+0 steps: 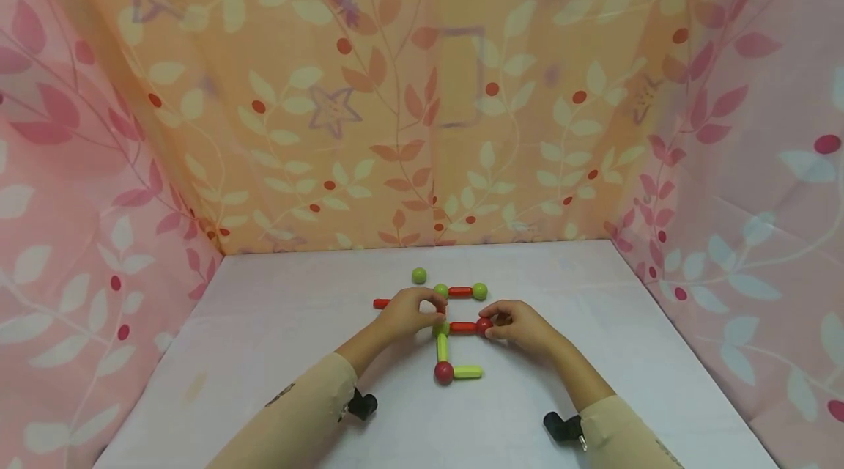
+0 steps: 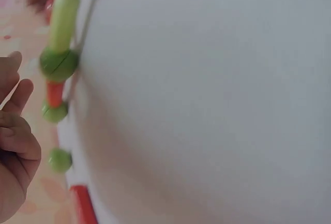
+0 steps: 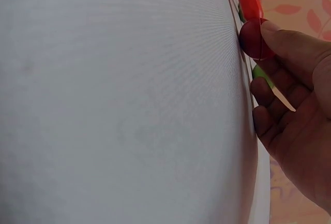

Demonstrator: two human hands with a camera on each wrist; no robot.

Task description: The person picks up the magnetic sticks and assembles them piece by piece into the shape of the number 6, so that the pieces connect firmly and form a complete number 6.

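Note:
A flat figure of red and lime-green sticks joined by balls lies on the white table. My right hand [image 1: 524, 324] pinches the dark red ball [image 3: 253, 39] at the end of a red stick [image 1: 463, 327], thumb on one side. That stick runs to a green ball [image 1: 440, 330] in the figure's middle. Over the figure's left side hovers my left hand [image 1: 412, 310], its loosely bent fingers near the upright red stick and partly covering it. In the left wrist view nothing shows between the left fingers [image 2: 23, 97]. Below, a lime stick [image 1: 442, 349] meets another red ball [image 1: 444, 372].
A loose green ball [image 1: 419, 275] sits behind the figure. Left of it a red stick [image 1: 381, 303] lies partly behind the left hand. At the figure's top, a red stick [image 1: 460, 292] links two green balls. Flowered cloth [image 1: 395, 124] walls the table's back and sides.

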